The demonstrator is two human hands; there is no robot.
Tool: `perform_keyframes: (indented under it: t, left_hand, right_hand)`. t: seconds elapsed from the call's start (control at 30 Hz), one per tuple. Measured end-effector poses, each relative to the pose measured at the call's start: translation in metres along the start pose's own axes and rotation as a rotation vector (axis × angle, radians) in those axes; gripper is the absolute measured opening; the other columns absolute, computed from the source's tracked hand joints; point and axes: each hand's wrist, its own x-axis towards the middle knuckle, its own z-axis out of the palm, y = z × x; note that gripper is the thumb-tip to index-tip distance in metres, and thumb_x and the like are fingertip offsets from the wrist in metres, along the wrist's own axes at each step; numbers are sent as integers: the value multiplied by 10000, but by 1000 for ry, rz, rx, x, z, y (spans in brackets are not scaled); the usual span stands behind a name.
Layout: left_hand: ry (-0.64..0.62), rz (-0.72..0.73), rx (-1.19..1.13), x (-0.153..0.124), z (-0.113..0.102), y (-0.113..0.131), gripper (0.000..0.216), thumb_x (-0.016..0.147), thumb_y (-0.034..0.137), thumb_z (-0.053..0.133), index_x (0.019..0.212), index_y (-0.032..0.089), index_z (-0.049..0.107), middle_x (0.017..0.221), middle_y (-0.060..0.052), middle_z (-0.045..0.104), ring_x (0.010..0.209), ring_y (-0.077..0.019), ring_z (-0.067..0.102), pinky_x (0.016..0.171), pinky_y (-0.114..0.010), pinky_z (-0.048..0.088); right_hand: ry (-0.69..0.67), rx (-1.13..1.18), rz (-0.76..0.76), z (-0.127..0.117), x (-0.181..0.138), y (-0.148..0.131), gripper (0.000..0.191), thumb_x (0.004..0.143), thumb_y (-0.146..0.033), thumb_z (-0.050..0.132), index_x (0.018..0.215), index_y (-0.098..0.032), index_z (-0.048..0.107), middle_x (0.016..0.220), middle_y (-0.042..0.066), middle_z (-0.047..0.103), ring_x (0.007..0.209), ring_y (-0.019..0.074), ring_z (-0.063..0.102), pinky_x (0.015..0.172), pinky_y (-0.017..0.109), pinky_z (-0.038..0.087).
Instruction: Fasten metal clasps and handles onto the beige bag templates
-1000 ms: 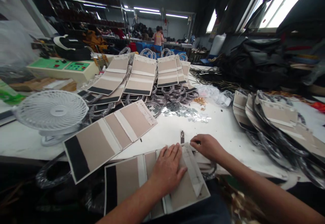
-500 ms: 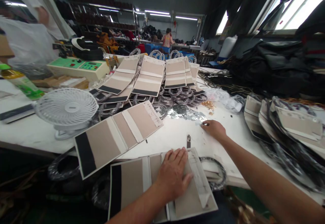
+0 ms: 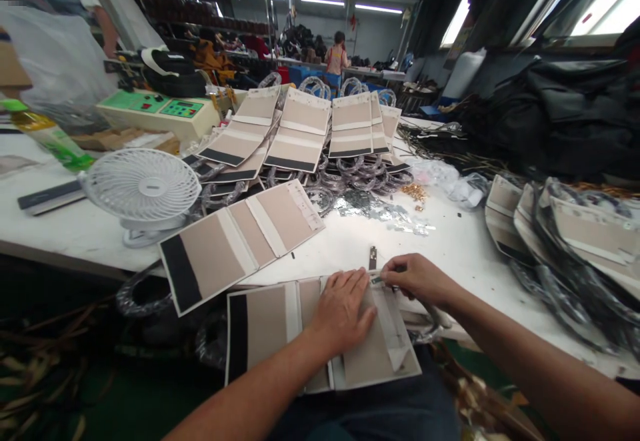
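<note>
My left hand (image 3: 343, 311) lies flat, fingers spread, on a beige and black folded card panel (image 3: 260, 327) that overhangs the near edge of the white table (image 3: 450, 241). My right hand (image 3: 417, 277) is closed in a pinch at the panel's far right corner, holding a small thin piece (image 3: 383, 279) against it. A small dark metal tab (image 3: 373, 257) lies on the table just beyond my fingers. A second, similar panel (image 3: 240, 241) lies to the left.
A white desk fan (image 3: 143, 191) stands at the left. Several fanned panels (image 3: 300, 131) with clear wrapped ring handles lie at the back, more at the right (image 3: 565, 234). A green-topped machine (image 3: 160, 111) and a bottle (image 3: 50, 137) are far left. A person stands at the far back.
My right hand reached out to the scattered small parts on the table, then came back to the panel's far corner with a small piece pinched. My left hand stayed flat on the panel.
</note>
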Motion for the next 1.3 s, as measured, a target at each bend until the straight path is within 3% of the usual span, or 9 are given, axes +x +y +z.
perform_keyframes:
  t: [0.13,0.5,0.77,1.03,1.17,1.3]
  left_hand:
    - [19,-28,-7,2,-1,3,632,973,393,585,1548,173,444,1562,-110,545,1414,-299,489,1210,-520,341]
    - [61,-51,-4,4,-5,9,516,984,345,589,1482,226,521,1490,-75,613,1339,-266,539,1156,-492,404]
    - [86,-67,-49,12,-6,10,416,998,289,580,1409,224,588,1335,-67,698,1198,-267,593,1057,-476,461]
    - [137,-63,-73,17,-3,8,285,1023,292,591,1280,295,712,1292,-27,719,1150,-263,597,985,-471,467]
    - [161,-102,-61,21,0,9,204,1011,300,632,1164,311,767,1197,-7,745,1118,-258,595,934,-462,462]
    - [154,-111,-64,26,1,8,144,985,301,679,1073,309,793,1160,6,750,1105,-255,593,922,-462,443]
  right_hand:
    - [95,-51,35,20,1,7,185,786,-335,675,782,-168,755,517,-20,589,474,125,512,446,226,378]
    - [108,-140,71,21,7,14,179,809,-296,632,715,-168,712,478,-17,591,449,137,544,454,232,395]
    - [158,-240,20,23,6,14,196,820,-326,659,725,-177,744,507,-11,617,520,158,580,561,260,426]
    - [270,-474,-153,29,2,22,121,867,-304,648,867,-221,736,827,21,761,811,200,689,765,286,470]
    - [281,-283,-174,16,-12,8,192,883,-356,670,790,-206,745,723,12,724,714,186,657,686,277,464]
    - [544,169,-266,-3,-27,-18,286,886,-475,733,828,-195,723,543,-34,571,494,127,500,499,251,399]
